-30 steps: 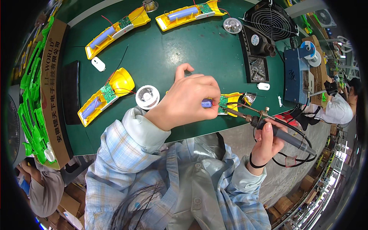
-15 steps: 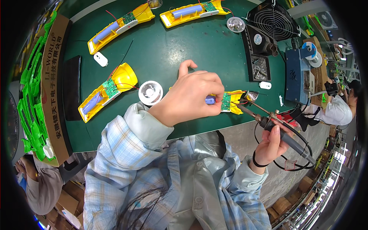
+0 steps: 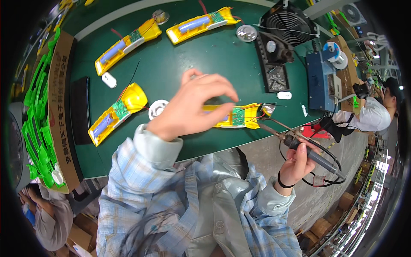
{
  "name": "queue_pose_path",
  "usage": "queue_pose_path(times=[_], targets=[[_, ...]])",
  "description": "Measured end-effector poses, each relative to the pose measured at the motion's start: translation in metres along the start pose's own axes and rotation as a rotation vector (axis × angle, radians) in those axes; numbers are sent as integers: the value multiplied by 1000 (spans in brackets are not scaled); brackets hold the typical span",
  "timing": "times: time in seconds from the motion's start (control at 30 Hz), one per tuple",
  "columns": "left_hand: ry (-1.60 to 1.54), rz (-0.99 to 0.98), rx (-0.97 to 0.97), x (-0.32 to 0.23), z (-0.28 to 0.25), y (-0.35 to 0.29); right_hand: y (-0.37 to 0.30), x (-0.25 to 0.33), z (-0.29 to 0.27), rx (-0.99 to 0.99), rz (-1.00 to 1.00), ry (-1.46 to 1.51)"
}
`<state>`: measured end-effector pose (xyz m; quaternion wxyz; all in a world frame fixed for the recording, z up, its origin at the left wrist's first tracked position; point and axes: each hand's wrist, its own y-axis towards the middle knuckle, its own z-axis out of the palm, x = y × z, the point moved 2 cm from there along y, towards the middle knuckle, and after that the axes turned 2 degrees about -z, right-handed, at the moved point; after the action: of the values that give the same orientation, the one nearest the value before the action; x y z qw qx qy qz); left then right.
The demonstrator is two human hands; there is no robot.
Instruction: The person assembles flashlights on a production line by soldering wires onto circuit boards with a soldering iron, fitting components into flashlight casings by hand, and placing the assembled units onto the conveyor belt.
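Note:
My left hand (image 3: 195, 105) hovers over the near yellow flashlight housing (image 3: 251, 112), thumb and fingers apart with nothing between them. It partly covers that housing's purple battery cell (image 3: 212, 112). A green circuit board (image 3: 238, 116) with red and black wires sits in the housing, and a small reflector (image 3: 269, 109) lies at its right end. In my right hand (image 3: 295, 166) is a soldering iron (image 3: 320, 160) with a grey handle and a looped black cable. Its tip points left, close to the housing's right end. A round reflector (image 3: 156, 110) lies partly behind my left hand.
More yellow housings (image 3: 116, 115) (image 3: 128, 45) (image 3: 201, 26) lie left and far. At right stand a black fan (image 3: 289, 25), a black parts tray (image 3: 276, 81), a blue soldering unit (image 3: 321, 81) and a solder spool (image 3: 340, 60). A carton (image 3: 64, 115) of green parts borders the left.
My left hand has drawn left off the battery cell, and its fingers have spread. My right hand still holds the soldering iron, slightly shifted. The whole view has tilted a little.

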<state>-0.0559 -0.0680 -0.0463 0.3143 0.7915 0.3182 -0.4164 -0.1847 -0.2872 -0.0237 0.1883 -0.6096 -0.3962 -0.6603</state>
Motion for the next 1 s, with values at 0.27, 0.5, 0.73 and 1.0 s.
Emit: queue_pose_path(times=[0.27, 0.5, 0.73, 1.0], targets=[[-254, 266, 870, -21, -37, -18, 2, 5, -7, 48, 32, 39], [-97, 120, 855, -14, -37, -15, 4, 9, -14, 42, 25, 136], [-170, 4, 930, -4, -42, -20, 4, 8, -13, -9, 57, 73], [-11, 38, 311, -15, -15, -5, 2, 0, -14, 5, 106, 127]])
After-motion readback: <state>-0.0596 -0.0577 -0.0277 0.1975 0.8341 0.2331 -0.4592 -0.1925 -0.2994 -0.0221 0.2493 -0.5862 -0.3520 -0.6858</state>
